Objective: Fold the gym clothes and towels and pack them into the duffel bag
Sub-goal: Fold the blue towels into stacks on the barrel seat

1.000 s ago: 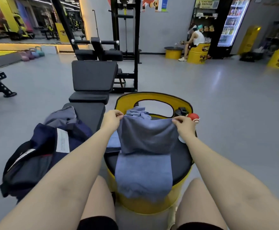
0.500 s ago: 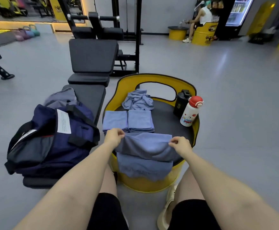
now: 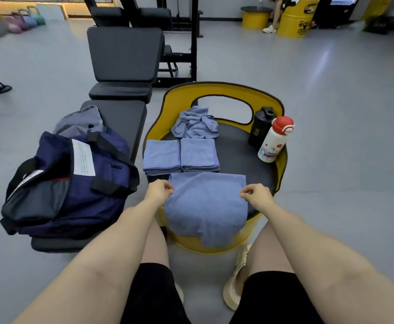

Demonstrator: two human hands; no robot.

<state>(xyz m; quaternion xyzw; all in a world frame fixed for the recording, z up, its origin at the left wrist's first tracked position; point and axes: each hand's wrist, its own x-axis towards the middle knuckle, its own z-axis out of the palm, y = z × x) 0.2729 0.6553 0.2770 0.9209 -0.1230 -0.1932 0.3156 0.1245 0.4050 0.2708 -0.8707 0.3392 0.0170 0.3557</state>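
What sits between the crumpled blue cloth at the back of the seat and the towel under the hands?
In the head view, two folded blue towels lie side by side between the crumpled cloth and the spread towel.

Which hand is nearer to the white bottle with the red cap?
The right hand: it is below and slightly left of the bottle. The left hand is farther left, across the towel.
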